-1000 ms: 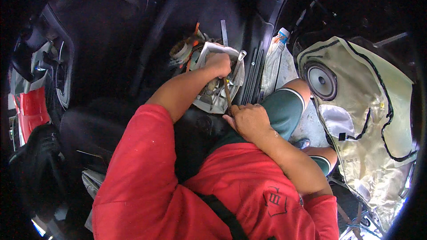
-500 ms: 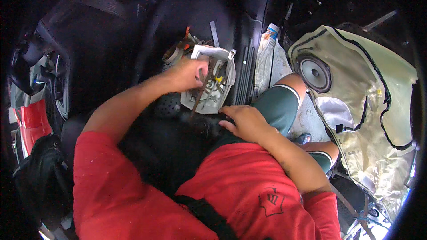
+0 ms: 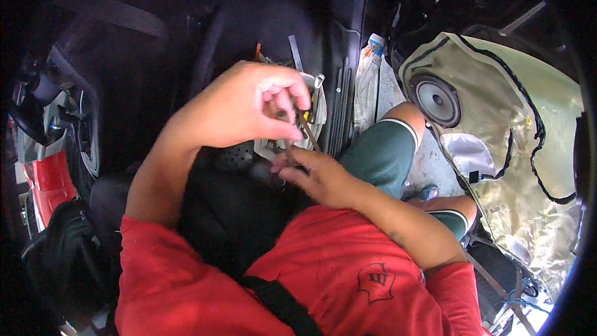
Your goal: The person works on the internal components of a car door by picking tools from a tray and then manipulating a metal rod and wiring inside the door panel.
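My left hand (image 3: 245, 106) is curled over a white box (image 3: 320, 99) of mixed tools, with something thin and brownish at its fingertips that I cannot make out. My right hand (image 3: 317, 177) is just below, its thumb and fingers bent around a small item too blurred to name. A thin brown rod (image 3: 309, 134) slants behind my hands, and I cannot tell whether either touches it. A flat metal strip (image 3: 295, 53) sticks up at the back of the box, beside an orange-tipped item (image 3: 258, 50).
I am inside a dark vehicle interior, my knee (image 3: 404, 115) right of the box. A bottle (image 3: 373, 50) lies beyond it. A door frame at right holds plastic sheeting (image 3: 522, 99), a round speaker (image 3: 437, 99) and wiring. A black bag (image 3: 62, 255) is at lower left.
My left hand came away from inside the box, rising closer to the camera and over it. My right hand shifted left from the box's front corner, its fingers now more bent.
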Motion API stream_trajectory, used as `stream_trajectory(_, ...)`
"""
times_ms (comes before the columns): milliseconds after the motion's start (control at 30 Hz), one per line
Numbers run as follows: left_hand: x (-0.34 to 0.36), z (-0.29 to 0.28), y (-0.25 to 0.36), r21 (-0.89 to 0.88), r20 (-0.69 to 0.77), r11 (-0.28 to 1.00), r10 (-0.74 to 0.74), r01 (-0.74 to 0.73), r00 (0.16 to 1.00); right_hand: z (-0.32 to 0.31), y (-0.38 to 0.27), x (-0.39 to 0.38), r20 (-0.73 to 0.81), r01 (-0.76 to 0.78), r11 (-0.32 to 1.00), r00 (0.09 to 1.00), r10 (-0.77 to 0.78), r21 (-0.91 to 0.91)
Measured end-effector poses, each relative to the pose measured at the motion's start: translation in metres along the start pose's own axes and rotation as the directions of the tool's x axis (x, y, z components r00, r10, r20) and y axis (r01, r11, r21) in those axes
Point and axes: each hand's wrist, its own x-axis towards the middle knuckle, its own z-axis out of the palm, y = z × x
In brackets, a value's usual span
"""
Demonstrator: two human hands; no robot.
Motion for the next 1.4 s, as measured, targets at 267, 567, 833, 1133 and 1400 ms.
stream_trajectory(267, 0.033, 0.041, -0.019, -0.144, -0.038, 0.978, 0.149, -0.153, 0.988, -0.064, 0.017, -0.004, -0.377, -0.014, 0.96, 0.921, -0.096, -0.28)
stream_trajectory(567, 0.037, 0.051, -0.014, -0.094, -0.025, 0.982, 0.164, -0.166, 0.986, -0.071, 0.015, 0.0, -0.378, 0.099, 0.951, 0.902, -0.21, -0.293)
stream_trajectory(833, 0.114, 0.021, -0.072, 0.505, -0.191, 0.828, 0.385, -0.246, 0.903, -0.124, 0.062, -0.027, -0.727, -0.007, 0.996, 0.684, -0.057, -0.085)
stream_trajectory(1133, 0.252, 0.084, -0.13, 0.996, 0.049, 0.093, -0.612, 0.011, 0.79, -0.136, 0.084, -0.055, -0.762, -0.049, 0.979, 0.635, -0.122, -0.197)
stream_trajectory(1400, 0.272, 0.092, -0.154, 0.991, -0.132, -0.105, -0.833, 0.081, 0.537, -0.143, 0.089, -0.057, -0.753, 0.002, 0.989, 0.648, -0.113, -0.147)
